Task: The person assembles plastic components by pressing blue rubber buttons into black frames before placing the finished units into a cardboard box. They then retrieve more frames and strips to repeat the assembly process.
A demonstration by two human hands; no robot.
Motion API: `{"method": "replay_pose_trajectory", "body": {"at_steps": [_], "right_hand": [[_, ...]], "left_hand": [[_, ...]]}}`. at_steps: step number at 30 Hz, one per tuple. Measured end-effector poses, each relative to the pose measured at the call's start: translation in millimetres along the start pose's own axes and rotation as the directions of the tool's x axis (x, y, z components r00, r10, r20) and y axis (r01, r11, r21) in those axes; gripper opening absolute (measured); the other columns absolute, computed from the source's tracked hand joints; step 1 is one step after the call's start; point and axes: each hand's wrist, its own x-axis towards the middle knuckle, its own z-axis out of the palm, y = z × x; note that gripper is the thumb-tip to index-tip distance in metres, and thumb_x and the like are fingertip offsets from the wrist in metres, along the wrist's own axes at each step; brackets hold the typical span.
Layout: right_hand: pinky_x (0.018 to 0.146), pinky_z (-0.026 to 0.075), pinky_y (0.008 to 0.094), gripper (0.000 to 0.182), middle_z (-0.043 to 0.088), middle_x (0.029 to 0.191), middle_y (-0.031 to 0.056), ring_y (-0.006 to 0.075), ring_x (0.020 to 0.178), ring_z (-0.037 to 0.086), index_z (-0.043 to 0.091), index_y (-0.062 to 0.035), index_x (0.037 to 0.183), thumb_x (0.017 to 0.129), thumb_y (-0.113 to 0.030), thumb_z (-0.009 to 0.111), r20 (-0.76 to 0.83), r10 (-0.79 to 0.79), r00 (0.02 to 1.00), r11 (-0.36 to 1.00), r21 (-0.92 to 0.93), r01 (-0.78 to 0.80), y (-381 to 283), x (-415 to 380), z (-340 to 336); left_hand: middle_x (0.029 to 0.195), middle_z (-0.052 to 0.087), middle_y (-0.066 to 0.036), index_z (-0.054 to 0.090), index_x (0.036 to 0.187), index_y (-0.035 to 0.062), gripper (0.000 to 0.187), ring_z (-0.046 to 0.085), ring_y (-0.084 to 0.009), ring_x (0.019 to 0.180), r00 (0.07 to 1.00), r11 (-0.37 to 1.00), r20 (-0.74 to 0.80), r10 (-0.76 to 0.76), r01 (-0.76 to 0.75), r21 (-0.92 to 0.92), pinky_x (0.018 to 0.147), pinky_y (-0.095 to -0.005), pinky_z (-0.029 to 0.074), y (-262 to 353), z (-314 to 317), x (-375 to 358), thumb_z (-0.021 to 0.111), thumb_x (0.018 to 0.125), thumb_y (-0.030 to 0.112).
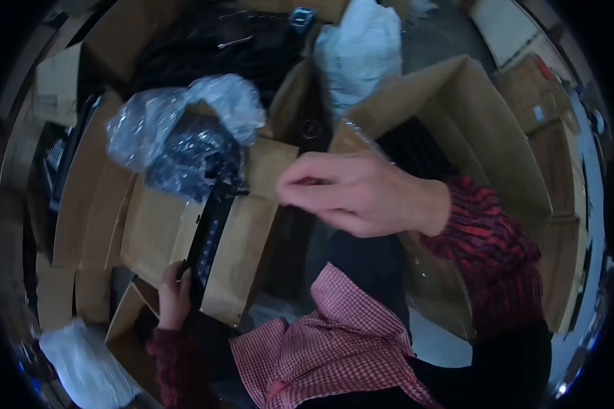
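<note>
My left hand (173,298) is closed at the lower end of a long black strip-shaped part (211,235) with a row of small marks or slots along it. The strip lies slanted over a cardboard box (237,255), its upper end beside a clear plastic bag (198,153) with dark contents. My right hand (361,194) is raised over the gap between this box and a larger open carton (457,88). Its thumb and fingers are pinched together, and whatever may be between them is too small or blurred to make out.
Dark material (416,146) lies inside the large carton at right. A white sack (361,54) stands behind it. Black plastic sheeting (205,51) fills a box at the back. A whitish plastic bag (85,361) sits at lower left. More cartons (556,163) are stacked at right.
</note>
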Motion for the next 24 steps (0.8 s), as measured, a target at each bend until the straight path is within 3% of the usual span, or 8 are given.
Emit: {"method": "replay_pose_trajectory", "body": {"at_steps": [4,6,10,15,16,18,21,24], "right_hand": [[0.073,0.051,0.033,0.033,0.055,0.107,0.0105,0.0253,0.087,0.059,0.054,0.0009,0.107,0.077,-0.008,0.066,-0.034,-0.029,0.999,0.998,-0.062,0.026,-0.3,-5.3,-39.9],[0.075,0.05,0.0337,0.035,0.054,0.108,0.0113,0.0269,0.089,0.059,0.052,0.0012,0.107,0.078,-0.012,0.066,0.003,0.019,1.0,0.996,-0.084,-0.019,0.4,-21.2,-69.3],[0.075,0.049,0.0358,0.033,0.057,0.099,0.0124,0.0279,0.087,0.059,0.055,0.0017,0.105,0.079,-0.015,0.065,0.17,0.297,0.94,0.921,-0.311,-0.235,6.3,-74.2,-127.6],[0.072,0.048,0.0379,0.027,0.059,0.087,0.0132,0.0287,0.082,0.058,0.059,0.0021,0.102,0.078,-0.011,0.062,0.196,0.484,0.853,0.797,-0.501,-0.337,33.6,-149.5,-182.6],[0.072,0.048,0.0381,0.025,0.059,0.085,0.0135,0.0289,0.081,0.058,0.06,0.002,0.1,0.078,-0.009,0.061,0.131,0.498,0.857,0.771,-0.519,-0.369,44.3,-166.9,-189.1],[0.072,0.047,0.0389,0.023,0.059,0.083,0.0142,0.0302,0.081,0.057,0.061,0.0019,0.099,0.078,-0.006,0.058,0.028,0.568,0.823,0.695,-0.552,-0.461,68.6,-203.7,-198.8],[0.073,0.048,0.042,0.016,0.059,0.08,0.0144,0.0333,0.083,0.058,0.061,-0.0009,0.093,0.081,-0.01,0.056,-0.236,0.641,0.731,0.514,-0.576,-0.636,133.9,-289.3,-187.4],[0.072,0.049,0.0446,0.016,0.062,0.086,0.0156,0.035,0.084,0.06,0.061,-0.0022,0.092,0.082,-0.012,0.055,-0.443,0.755,0.483,0.238,-0.501,-0.832,212.0,-377.3,-147.2]], "left_hand": [[0.093,0.059,-0.017,0.057,0.102,-0.0036,0.019,0.061,-0.0309,0.084,0.929,0.973,0.304,0.212,-0.229,0.02,0.071,-0.0339,0.048,147.8,-39.8,42.4,0.057,0.083,0.001],[0.091,0.058,-0.017,0.056,0.101,-0.0035,0.02,0.06,-0.0323,0.082,0.728,0.818,0.448,0.52,-0.574,-0.016,0.07,-0.0351,0.048,220.7,-33.5,69.3,0.057,0.082,0.0],[0.089,0.058,-0.017,0.056,0.101,-0.0036,0.02,0.059,-0.0304,0.081,0.442,0.57,0.535,0.72,-0.816,-0.093,0.073,-0.0354,0.047,329.6,17.6,118.5,0.056,0.083,0.004],[0.096,0.058,-0.018,0.055,0.109,-0.0027,0.027,0.059,-0.0313,0.09,0.108,0.323,0.664,0.74,-0.923,-0.211,0.08,-0.0357,0.047,421.6,106.8,172.4,0.054,0.088,0.014],[0.096,0.058,-0.018,0.055,0.109,-0.0027,0.027,0.059,-0.0313,0.09,0.099,0.321,0.667,0.739,-0.921,-0.219,0.08,-0.0357,0.047,425.9,124.3,176.7,0.054,0.088,0.014],[0.101,0.059,-0.017,0.054,0.114,-0.0019,0.032,0.058,-0.0295,0.096,0.301,0.374,0.281,0.911,-0.891,-0.257,0.084,-0.0352,0.046,429.9,154.2,188.5,0.055,0.09,0.019],[0.104,0.059,-0.02,0.055,0.112,-0.0015,0.034,0.057,-0.0363,0.095,0.451,0.472,0.147,0.881,-0.859,-0.198,0.083,-0.0385,0.047,410.7,166.6,188.4,0.059,0.088,0.022],[0.1,0.059,-0.018,0.056,0.11,-0.0005,0.033,0.059,-0.0342,0.092,0.488,0.546,0.297,0.821,-0.822,-0.158,0.079,-0.0381,0.049,361.6,187.7,175.2,0.064,0.084,0.018]]}}
